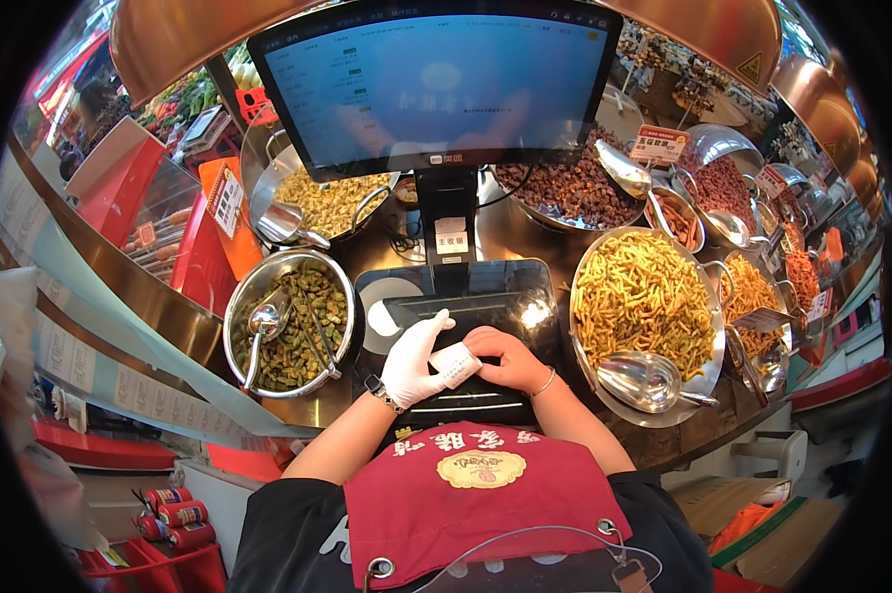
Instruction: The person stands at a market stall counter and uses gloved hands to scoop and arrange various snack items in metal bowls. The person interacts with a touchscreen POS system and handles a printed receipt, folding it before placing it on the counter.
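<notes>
My left hand (414, 362), in a thin white glove with a wristwatch behind it, is at the left edge of a small printed paper slip (457, 365). My bare right hand (511, 359), a bracelet at its wrist, has its curled fingers on the slip's right edge. Both hands hold it above the glossy black base (483, 285) of a point-of-sale terminal. The terminal's lit screen (431, 89) rises on a stand beyond them. Some fingertips are hidden behind the slip.
Left stands a steel bowl (231, 326) of green snacks with tongs (312, 326) and a scoop (265, 319). A pan (701, 393) of yellow fried strips stands right, with a metal scoop (642, 379). Copper lamp shades (698, 33) hang above. Fire extinguishers (182, 514) are low left.
</notes>
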The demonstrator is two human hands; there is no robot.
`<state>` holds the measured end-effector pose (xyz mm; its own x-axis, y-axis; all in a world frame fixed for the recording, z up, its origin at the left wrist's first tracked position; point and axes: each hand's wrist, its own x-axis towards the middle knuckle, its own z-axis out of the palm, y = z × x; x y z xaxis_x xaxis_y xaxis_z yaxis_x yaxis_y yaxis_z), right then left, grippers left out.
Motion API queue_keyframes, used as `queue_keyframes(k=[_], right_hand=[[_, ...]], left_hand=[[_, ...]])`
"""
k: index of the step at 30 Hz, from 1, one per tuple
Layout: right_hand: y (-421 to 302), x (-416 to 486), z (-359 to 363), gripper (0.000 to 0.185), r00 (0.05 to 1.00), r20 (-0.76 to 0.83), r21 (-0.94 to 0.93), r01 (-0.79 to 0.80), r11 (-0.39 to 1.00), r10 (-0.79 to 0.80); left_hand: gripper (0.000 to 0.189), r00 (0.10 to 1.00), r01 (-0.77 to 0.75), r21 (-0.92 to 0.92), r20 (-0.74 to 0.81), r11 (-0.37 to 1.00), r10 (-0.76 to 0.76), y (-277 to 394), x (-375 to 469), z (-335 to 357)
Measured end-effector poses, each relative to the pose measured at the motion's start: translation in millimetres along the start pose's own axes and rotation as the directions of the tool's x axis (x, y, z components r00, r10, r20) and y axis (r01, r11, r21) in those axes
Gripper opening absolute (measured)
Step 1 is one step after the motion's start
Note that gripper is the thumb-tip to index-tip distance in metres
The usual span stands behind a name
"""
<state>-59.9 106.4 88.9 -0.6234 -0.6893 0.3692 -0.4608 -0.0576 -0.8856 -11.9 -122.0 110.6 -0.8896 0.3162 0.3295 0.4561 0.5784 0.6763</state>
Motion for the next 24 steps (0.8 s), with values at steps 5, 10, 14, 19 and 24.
queue_keyframes(k=[5,10,14,19,24], right_hand=[[-10.8,6.3,-5.8,0.017,0.998,0.052,0.169,-0.049,0.984,0.041],[-9.5,6.8,-1.5,0.007,0.999,-0.016,0.122,-0.026,0.992,0.028],[2.1,2.4,2.1,0.009,0.991,-0.137,0.103,0.028,0.994,-0.014],[10.5,-3.6,2.1,0.010,0.976,-0.168,0.447,-0.049,0.893,0.138],[12.5,-6.1,1.8,0.008,0.950,-0.256,0.521,-0.023,0.853,0.182]], left_hand=[[0.090,0.998,0.060,0.079,-0.023,0.995,-0.058,2.8,-1.1,4.1],[0.064,1.000,0.004,0.108,-0.025,0.994,-0.001,1.7,0.8,3.9],[0.056,0.993,-0.080,0.148,-0.076,0.986,0.092,2.9,3.8,5.5],[0.046,0.988,-0.086,0.171,-0.113,0.982,0.106,16.2,13.7,5.6],[0.040,0.986,-0.126,0.202,-0.085,0.971,0.146,22.2,22.9,12.2]])
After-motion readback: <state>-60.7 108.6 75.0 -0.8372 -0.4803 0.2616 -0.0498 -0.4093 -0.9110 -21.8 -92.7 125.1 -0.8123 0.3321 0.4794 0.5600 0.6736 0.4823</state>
